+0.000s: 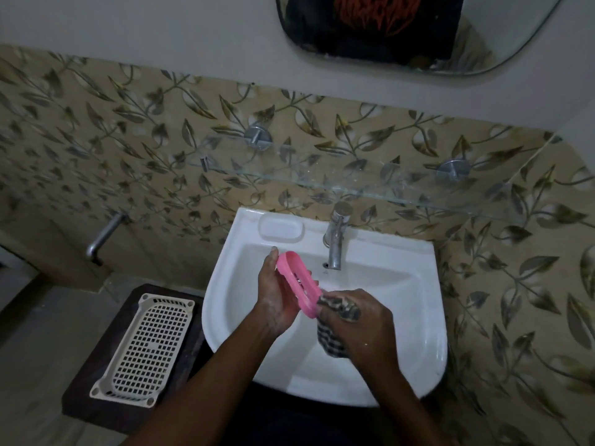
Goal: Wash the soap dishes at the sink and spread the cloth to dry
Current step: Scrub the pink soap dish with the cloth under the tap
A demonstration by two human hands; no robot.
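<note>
Over the white sink (418, 294) my left hand (277, 300) holds a pink slotted soap dish (297, 283), tilted on its edge, with soap suds on my palm. My right hand (367, 326) grips a checked cloth (335, 329), bunched up, and presses it against the lower end of the pink dish. The cloth's loose end hangs down into the basin.
A metal tap (336, 239) stands at the back of the sink, with a moulded soap recess (281, 228) to its left. A cream plastic mesh tray (145, 346) lies on a dark stool left of the sink. A glass shelf (322, 178) and a mirror (418, 33) hang above.
</note>
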